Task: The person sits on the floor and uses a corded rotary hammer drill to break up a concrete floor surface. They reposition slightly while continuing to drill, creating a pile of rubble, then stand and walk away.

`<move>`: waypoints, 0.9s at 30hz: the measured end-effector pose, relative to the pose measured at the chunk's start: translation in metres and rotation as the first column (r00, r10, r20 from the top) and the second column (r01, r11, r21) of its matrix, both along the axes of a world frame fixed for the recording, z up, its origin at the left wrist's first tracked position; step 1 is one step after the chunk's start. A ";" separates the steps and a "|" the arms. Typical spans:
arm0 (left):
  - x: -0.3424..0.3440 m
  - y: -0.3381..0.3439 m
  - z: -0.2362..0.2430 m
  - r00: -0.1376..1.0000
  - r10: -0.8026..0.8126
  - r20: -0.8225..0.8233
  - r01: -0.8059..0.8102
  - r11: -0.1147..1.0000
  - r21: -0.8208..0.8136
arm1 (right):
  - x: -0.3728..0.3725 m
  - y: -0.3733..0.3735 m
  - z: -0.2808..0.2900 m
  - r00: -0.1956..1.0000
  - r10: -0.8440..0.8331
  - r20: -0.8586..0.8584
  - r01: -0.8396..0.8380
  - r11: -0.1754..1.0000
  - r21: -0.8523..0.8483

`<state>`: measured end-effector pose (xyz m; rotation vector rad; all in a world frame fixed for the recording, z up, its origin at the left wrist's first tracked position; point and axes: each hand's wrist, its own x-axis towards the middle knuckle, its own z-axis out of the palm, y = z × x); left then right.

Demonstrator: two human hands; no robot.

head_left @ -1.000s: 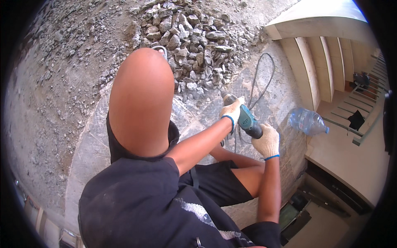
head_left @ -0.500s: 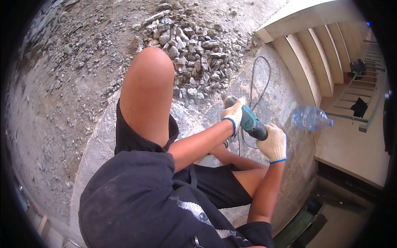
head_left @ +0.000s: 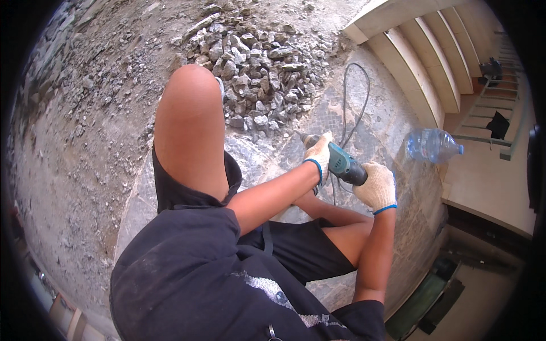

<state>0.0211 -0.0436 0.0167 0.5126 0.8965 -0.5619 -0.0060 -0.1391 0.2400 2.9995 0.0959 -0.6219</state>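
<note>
A teal and black hammer drill (head_left: 343, 163) is held in both hands, low over the stone floor, its grey front end pointing up and left at the near edge of a heap of broken stones (head_left: 263, 85). My left hand (head_left: 318, 154), in a cream knit glove with a blue cuff, wraps round the front part of the drill. Gloved alike, my right hand (head_left: 376, 186) closes on the dark rear handle. From the drill a black cord (head_left: 367, 94) loops over the floor. What the front end touches, if anything, is too small to tell.
A large clear water bottle (head_left: 430, 146) lies on its side to the right. Beyond it are pale steps (head_left: 418, 68) and a metal ladder (head_left: 493, 113). Loose gravel and dust (head_left: 91, 136) cover the ground at left. My bent knee (head_left: 190, 102) rises beside the heap.
The view has shifted a little, so the heap sits farther left and the bottle farther right. The drill's front end points slightly more to the left. Both hands keep their hold.
</note>
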 end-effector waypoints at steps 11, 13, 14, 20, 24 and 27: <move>-0.008 0.024 -0.016 0.999 -0.045 0.030 0.047 0.997 -0.065 | -0.018 0.019 -0.012 0.999 -0.040 0.018 0.040 0.999 0.036; -0.009 0.022 -0.025 0.997 -0.068 0.023 0.069 0.996 -0.052 | -0.021 0.018 -0.016 0.999 -0.048 0.025 0.047 0.998 0.045; -0.008 0.022 -0.031 0.997 -0.061 0.056 0.066 0.994 -0.083 | -0.023 0.019 -0.019 0.998 -0.056 0.025 0.055 0.997 0.048; 0.006 0.046 -0.081 0.982 0.007 0.190 0.102 0.822 -0.560 | -0.021 0.042 -0.046 0.999 -0.033 -0.009 0.033 0.999 0.027; 0.013 0.040 -0.100 0.980 -0.037 0.198 0.096 0.950 -0.297 | -0.017 0.045 -0.058 0.999 -0.022 0.034 0.021 0.999 0.041; 0.008 0.024 -0.096 0.986 0.009 0.164 0.034 0.965 -0.260 | -0.017 0.033 -0.058 0.999 -0.010 0.034 0.008 0.998 0.067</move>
